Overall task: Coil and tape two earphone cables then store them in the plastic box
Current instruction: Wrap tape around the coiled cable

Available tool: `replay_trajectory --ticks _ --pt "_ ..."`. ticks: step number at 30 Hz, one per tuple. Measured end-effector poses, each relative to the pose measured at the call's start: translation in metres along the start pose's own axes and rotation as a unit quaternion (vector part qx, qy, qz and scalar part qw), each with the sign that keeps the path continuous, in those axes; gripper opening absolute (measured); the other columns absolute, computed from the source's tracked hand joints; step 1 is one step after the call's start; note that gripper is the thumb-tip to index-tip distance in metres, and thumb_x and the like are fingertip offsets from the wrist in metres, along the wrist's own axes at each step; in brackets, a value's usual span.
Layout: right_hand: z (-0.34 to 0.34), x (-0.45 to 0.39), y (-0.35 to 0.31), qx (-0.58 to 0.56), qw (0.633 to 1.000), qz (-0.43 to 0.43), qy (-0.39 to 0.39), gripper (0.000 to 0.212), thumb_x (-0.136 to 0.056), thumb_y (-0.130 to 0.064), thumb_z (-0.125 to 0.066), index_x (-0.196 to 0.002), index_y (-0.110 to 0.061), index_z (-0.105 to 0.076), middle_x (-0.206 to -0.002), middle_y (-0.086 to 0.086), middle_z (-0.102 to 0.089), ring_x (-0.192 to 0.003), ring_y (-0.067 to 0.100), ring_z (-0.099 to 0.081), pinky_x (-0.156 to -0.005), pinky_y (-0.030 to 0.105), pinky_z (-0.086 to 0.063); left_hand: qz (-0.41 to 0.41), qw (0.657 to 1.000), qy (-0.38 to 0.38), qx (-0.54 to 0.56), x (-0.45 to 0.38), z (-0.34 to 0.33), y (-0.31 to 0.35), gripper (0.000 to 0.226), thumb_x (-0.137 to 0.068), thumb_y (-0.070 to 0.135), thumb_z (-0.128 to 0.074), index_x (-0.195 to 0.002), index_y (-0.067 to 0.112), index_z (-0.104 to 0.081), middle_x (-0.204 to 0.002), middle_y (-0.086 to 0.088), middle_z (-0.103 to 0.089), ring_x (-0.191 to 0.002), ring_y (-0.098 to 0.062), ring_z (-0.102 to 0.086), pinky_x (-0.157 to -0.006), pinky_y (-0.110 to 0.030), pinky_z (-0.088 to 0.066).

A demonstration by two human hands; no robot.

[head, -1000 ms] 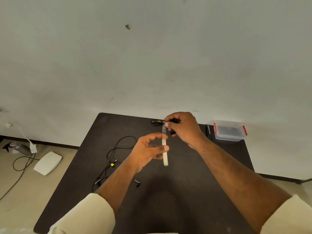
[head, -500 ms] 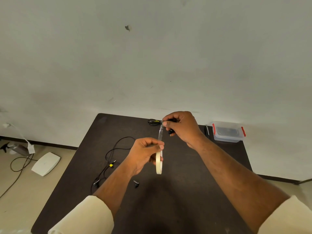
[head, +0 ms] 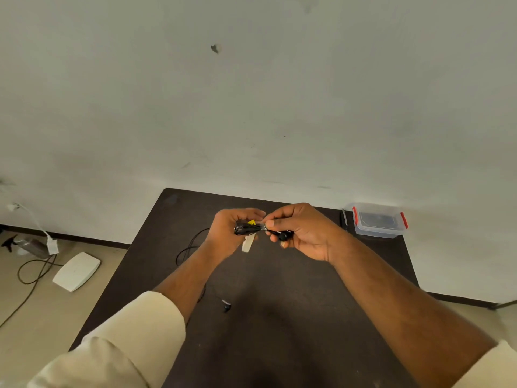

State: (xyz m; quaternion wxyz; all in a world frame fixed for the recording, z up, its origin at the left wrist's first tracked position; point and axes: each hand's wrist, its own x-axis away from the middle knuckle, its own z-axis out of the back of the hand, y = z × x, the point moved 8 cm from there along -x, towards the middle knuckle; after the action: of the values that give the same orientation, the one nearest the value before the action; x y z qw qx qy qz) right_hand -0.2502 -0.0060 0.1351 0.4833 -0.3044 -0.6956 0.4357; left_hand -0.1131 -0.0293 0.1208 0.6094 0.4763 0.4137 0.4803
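While both hands work above the dark brown tabletop [head: 279, 345], items are listed from left to right. Second black earphone cable [head: 188, 249]: lies loose and uncoiled on the table, partly hidden by the left forearm; a small black earbud [head: 226, 306] lies apart nearer the person. Left hand [head: 228, 233]: fingers curled round the cream roll of masking tape [head: 248, 243], which shows edge-on below the fingers, and also touching the bundle. Coiled black earphone cable with a small yellow tag [head: 249, 227]: held in the air between the two hands, well clear of the table. Right hand [head: 300, 231]: thumb and fingers pinch the right end of the bundle, a black earbud [head: 283, 236] showing under the fingers. Clear plastic box with red clips [head: 377, 221]: far right table corner, lid on, well apart from the hands. Handling note, as a judgement: taping of the first coil appears under way; keep the loops pinched flat, draw the tape snugly round the middle and press its end down before tearing, lest the coil spring open. Markings: yellow tag too small to read; no other writing or brand legible.
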Motion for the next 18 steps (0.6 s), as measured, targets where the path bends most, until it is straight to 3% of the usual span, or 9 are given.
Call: replay_trajectory --ticks 3,4,9,13,16,18 --pt "0.005 0.003 0.001 0.003 1.000 -0.026 0.005 0.008 -0.083 -0.005 -0.070 -0.083 -0.009 -0.077 -0.074 0.012 -0.072 -0.060 0.015 -0.065 -0.046 0.020 -0.046 -0.025 0.999 -0.011 -0.040 -0.008 0.005 0.009 0.034 -0.082 -0.025 -0.052 -0.111 -0.011 -0.065 -0.106 -0.009 -0.067 -0.087 0.004 -0.066 -0.078 -0.011 -0.050" --pt "0.006 0.003 0.002 0.004 0.999 -0.035 0.008 0.007 -0.083 -0.005 -0.070 -0.084 -0.008 -0.076 -0.074 0.012 -0.071 -0.060 0.015 -0.065 -0.046 0.021 -0.046 -0.033 0.998 -0.015 -0.050 -0.009 0.005 0.012 0.036 -0.084 -0.024 -0.050 -0.112 -0.008 -0.066 -0.103 -0.002 -0.066 -0.087 0.008 -0.065 -0.079 -0.010 -0.049" --pt "0.007 0.005 0.003 -0.018 0.998 -0.062 0.005 0.014 -0.084 0.000 -0.068 -0.087 -0.013 -0.065 -0.073 0.015 -0.068 -0.056 0.016 -0.061 -0.042 0.020 -0.044 -0.130 0.987 0.014 -0.089 -0.012 0.008 0.028 0.029 -0.083 -0.017 -0.059 -0.104 0.000 -0.070 -0.109 -0.001 -0.066 -0.103 -0.007 -0.066 -0.086 -0.016 -0.051" --pt "0.006 0.005 0.005 -0.005 0.998 -0.068 -0.002 0.017 -0.084 0.001 -0.066 -0.077 -0.014 -0.061 -0.070 0.014 -0.066 -0.053 0.015 -0.058 -0.040 0.018 -0.042 -0.168 0.977 -0.004 -0.133 -0.010 0.007 0.036 0.033 -0.086 -0.016 -0.057 -0.107 0.005 -0.071 -0.113 0.003 -0.067 -0.107 -0.006 -0.065 -0.088 -0.016 -0.050" --pt "0.008 0.006 0.009 0.006 0.996 -0.092 0.014 0.017 -0.085 -0.002 -0.066 -0.073 -0.014 -0.062 -0.064 0.012 -0.063 -0.046 0.012 -0.053 -0.036 0.017 -0.038 -0.281 0.928 -0.042 -0.242 -0.001 -0.001 0.055 0.027 -0.083 -0.015 -0.062 -0.103 -0.001 -0.073 -0.120 -0.011 -0.067 -0.113 -0.019 -0.064 -0.094 -0.028 -0.052" --pt "0.010 0.007 0.013 -0.020 0.994 -0.107 0.026 0.016 -0.086 -0.006 -0.063 -0.073 -0.015 -0.063 -0.061 0.009 -0.059 -0.042 0.009 -0.047 -0.032 0.015 -0.033 -0.323 0.903 -0.056 -0.277 0.003 -0.004 0.062 0.025 -0.079 -0.013 -0.067 -0.101 -0.002 -0.074 -0.118 -0.016 -0.068 -0.111 -0.022 -0.064 -0.095 -0.028 -0.051"
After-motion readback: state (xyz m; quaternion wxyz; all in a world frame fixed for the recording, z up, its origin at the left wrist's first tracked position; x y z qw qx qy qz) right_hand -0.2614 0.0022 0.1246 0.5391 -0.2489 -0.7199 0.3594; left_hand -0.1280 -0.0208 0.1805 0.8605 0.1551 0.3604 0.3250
